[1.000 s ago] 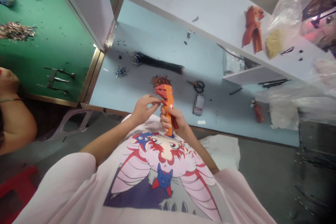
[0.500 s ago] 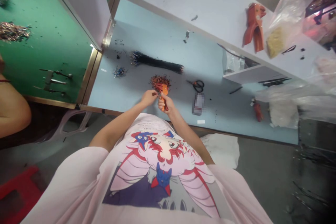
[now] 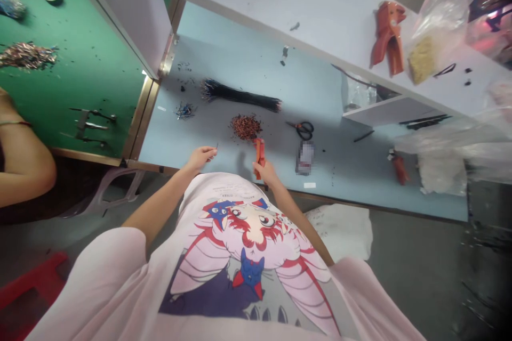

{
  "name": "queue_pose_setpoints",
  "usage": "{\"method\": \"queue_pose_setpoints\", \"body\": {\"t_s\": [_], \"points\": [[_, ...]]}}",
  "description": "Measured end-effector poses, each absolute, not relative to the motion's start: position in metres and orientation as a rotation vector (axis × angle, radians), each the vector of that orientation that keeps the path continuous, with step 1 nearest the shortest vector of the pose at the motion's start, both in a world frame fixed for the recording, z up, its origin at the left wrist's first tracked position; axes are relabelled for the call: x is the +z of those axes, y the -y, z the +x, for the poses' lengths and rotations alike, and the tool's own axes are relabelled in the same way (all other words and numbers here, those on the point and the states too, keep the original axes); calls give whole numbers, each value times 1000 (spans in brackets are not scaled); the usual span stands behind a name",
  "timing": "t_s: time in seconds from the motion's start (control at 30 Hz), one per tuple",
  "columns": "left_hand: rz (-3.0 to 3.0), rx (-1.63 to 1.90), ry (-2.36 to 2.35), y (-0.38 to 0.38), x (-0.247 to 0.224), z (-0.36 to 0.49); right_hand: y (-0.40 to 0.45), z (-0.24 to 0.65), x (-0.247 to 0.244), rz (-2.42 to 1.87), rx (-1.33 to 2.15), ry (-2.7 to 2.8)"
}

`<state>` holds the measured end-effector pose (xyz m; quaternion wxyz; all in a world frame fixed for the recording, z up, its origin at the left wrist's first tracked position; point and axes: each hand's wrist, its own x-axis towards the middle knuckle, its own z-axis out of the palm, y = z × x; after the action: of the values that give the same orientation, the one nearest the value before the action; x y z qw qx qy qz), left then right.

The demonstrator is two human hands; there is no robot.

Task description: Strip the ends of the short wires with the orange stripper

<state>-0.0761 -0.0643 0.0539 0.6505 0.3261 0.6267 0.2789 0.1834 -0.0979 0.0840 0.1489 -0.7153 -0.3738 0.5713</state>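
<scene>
My right hand is closed around the handles of an orange wire stripper, whose jaws point away from me. Just beyond its tip lies a heap of small copper-brown scraps. My left hand is to the left, apart from the tool, its fingers pinched on a thin dark piece of wire. Most of that piece is too small to make out. Behind the heap, a bundle of black wires lies across the blue mat, with stripped-looking ends on both sides.
Black-handled scissors and a blurred-out object lie to the right. A small pile of wire bits is at left. A shelf overhangs the bench, with another orange tool on it. Another person's arm rests at far left.
My hands have come apart: the left has moved left with the thin piece, and the right has shifted slightly right and turned the wire stripper, away from the heap.
</scene>
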Motion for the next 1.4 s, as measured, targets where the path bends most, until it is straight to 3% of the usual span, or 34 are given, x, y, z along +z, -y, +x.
{"method": "queue_pose_setpoints", "body": {"t_s": [0.2,0.47,0.6,0.77,1.17,1.4], "points": [[556,754,-1212,82,93,-82,115,181,80,-2269,1279,1706],[497,848,-941,88,137,-67,94,151,95,-2002,1207,2108],[473,878,-836,90,157,-65,84,134,136,-1781,1315,2027],[528,841,-831,96,172,-57,87,121,191,-1232,1620,1462],[681,841,-933,96,179,-51,104,108,210,-1345,1054,1654],[727,728,-953,94,188,-53,99,108,211,-1391,1262,1367]]}}
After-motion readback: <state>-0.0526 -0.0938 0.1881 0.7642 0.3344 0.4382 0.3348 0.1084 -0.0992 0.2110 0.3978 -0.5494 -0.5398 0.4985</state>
